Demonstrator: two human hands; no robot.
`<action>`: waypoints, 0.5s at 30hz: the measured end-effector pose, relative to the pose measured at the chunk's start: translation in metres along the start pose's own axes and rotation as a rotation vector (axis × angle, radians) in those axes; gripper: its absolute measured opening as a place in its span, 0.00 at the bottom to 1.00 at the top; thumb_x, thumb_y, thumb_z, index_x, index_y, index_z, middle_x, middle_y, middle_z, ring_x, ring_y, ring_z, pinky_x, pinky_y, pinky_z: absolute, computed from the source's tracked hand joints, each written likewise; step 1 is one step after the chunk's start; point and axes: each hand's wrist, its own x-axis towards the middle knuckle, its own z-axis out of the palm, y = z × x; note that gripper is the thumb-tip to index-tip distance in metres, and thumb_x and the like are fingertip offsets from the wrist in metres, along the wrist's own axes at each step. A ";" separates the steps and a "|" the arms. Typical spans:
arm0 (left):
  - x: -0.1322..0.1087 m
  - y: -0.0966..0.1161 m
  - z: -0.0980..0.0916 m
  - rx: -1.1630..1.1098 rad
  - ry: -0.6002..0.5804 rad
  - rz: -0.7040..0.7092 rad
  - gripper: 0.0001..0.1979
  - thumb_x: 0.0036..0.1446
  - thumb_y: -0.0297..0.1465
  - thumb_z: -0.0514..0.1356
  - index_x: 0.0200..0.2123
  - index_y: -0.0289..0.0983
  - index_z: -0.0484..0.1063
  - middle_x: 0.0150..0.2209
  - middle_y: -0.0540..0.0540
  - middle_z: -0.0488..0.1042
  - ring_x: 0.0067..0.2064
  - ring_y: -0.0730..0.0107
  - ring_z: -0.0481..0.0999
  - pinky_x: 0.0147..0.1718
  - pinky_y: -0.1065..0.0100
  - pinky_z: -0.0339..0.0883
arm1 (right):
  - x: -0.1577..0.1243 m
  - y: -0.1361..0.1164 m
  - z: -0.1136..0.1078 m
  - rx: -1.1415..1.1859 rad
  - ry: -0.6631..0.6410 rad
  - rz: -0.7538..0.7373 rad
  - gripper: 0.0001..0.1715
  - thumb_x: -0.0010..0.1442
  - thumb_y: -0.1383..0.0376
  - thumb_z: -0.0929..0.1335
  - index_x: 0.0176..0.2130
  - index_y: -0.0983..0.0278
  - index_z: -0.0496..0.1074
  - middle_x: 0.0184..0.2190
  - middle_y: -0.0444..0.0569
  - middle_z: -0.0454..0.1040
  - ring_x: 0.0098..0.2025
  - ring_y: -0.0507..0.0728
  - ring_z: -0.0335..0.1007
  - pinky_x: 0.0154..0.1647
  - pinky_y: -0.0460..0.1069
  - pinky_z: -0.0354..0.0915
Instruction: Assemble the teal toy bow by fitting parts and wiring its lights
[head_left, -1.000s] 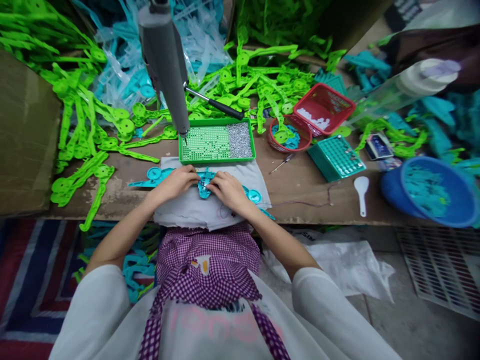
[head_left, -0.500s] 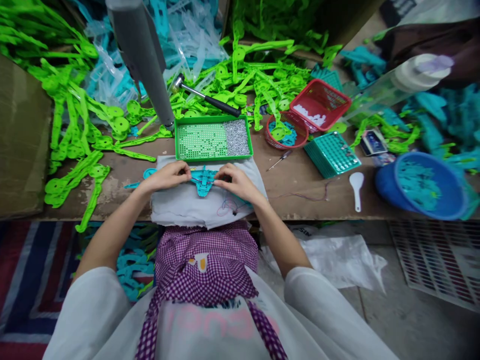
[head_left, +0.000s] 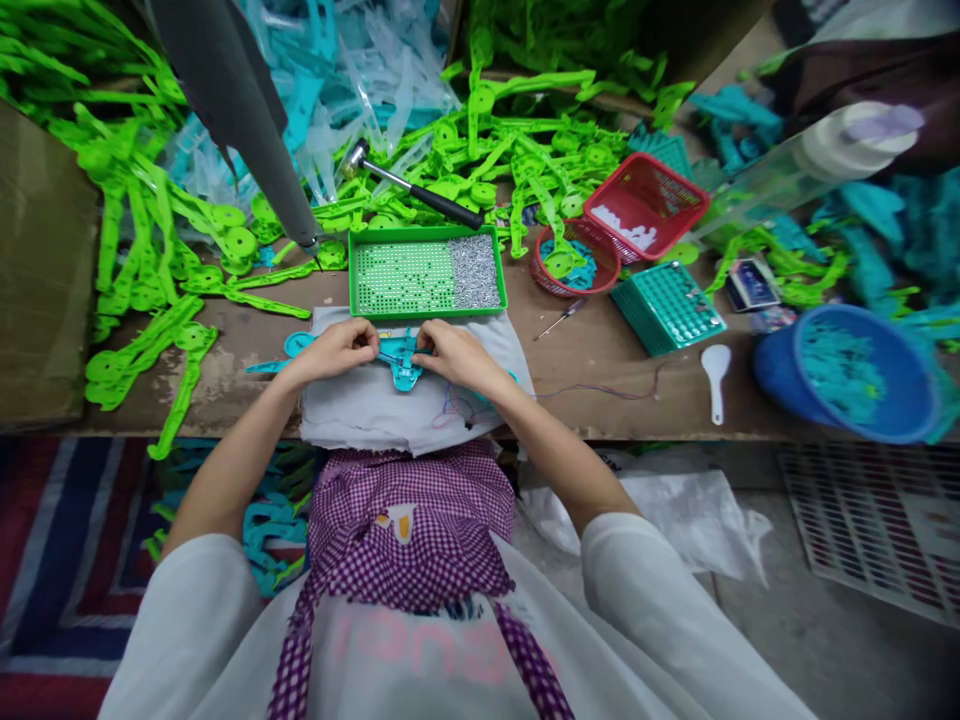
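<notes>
A teal plastic part (head_left: pixel 406 374) lies on a folded grey cloth (head_left: pixel 352 420) at the table's front. At its left side, my left hand (head_left: pixel 346 348) is closed in a pinch; a thin dark wire (head_left: pixel 388 357) seems to run from these fingertips onto the part. My right hand (head_left: pixel 450 352) pinches at the part's upper right, its fingertips over the surface; what they hold is hidden. Thin reddish and dark wires (head_left: pixel 450 405) curl on the cloth and trail right across the table. More teal plastic (head_left: pixel 298 344) shows beyond my left wrist.
Behind the cloth stands a green tray (head_left: pixel 405 275) of small metal pieces. A grey hanging tool (head_left: pixel 247 120) slants above its left. A hammer (head_left: pixel 420 190) lies on lime-green parts. Rightward are red baskets (head_left: pixel 544 280), a screwdriver (head_left: pixel 559 320), a white scoop (head_left: pixel 715 375) and a blue bowl (head_left: pixel 772 365).
My right hand has moved left, closer to my left hand and over the teal part. The grey hanging tool has swung left and slightly up.
</notes>
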 end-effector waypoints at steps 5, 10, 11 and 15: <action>-0.002 -0.003 -0.001 -0.214 0.000 -0.010 0.09 0.51 0.36 0.60 0.28 0.38 0.66 0.35 0.47 0.73 0.38 0.66 0.74 0.39 0.64 0.69 | 0.001 0.009 -0.004 0.138 -0.028 -0.037 0.04 0.58 0.70 0.70 0.35 0.64 0.69 0.34 0.45 0.69 0.34 0.52 0.65 0.38 0.48 0.60; -0.003 -0.002 0.000 -0.306 0.027 0.002 0.11 0.51 0.37 0.63 0.28 0.37 0.67 0.34 0.47 0.73 0.37 0.67 0.74 0.38 0.65 0.68 | -0.009 0.011 -0.005 0.095 -0.056 -0.086 0.03 0.61 0.67 0.69 0.38 0.64 0.73 0.39 0.48 0.69 0.40 0.54 0.68 0.45 0.51 0.64; -0.003 -0.001 0.000 -0.302 0.039 0.002 0.11 0.50 0.38 0.64 0.28 0.37 0.68 0.34 0.47 0.73 0.36 0.67 0.74 0.37 0.66 0.68 | -0.011 0.010 -0.004 0.069 -0.056 -0.102 0.04 0.62 0.67 0.68 0.38 0.63 0.74 0.41 0.49 0.68 0.43 0.55 0.67 0.47 0.52 0.65; -0.007 0.003 0.001 -0.198 0.082 -0.004 0.12 0.50 0.40 0.64 0.30 0.37 0.70 0.31 0.47 0.72 0.31 0.68 0.71 0.31 0.67 0.65 | -0.015 0.009 -0.004 0.030 -0.081 -0.175 0.07 0.64 0.66 0.66 0.39 0.62 0.75 0.44 0.51 0.67 0.48 0.57 0.67 0.53 0.54 0.64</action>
